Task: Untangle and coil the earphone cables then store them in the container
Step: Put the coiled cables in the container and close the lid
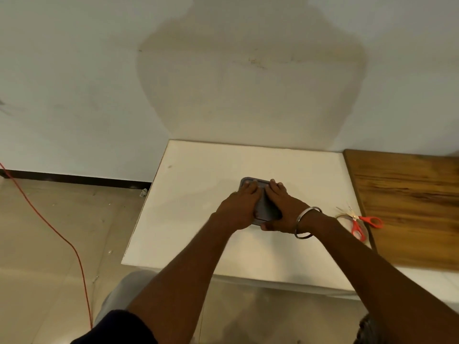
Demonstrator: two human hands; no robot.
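A small grey container [263, 207] with a lid lies in the middle of the white table [198, 219]. My left hand [239, 207] lies flat on its left half, fingers pointing away from me. Over its right half rests my right hand [282, 209], the thumb hooked round the near edge. Both palms press on the lid. Only a strip of the lid between the hands and its far rim shows. No earphone cable is visible; the container's inside is hidden.
Orange-handled scissors [360, 223] lie on a roll of clear tape at the table's right edge. A wooden board [409, 207] adjoins the table on the right. A wall stands just behind. An orange cable [62, 237] runs across the floor at the left.
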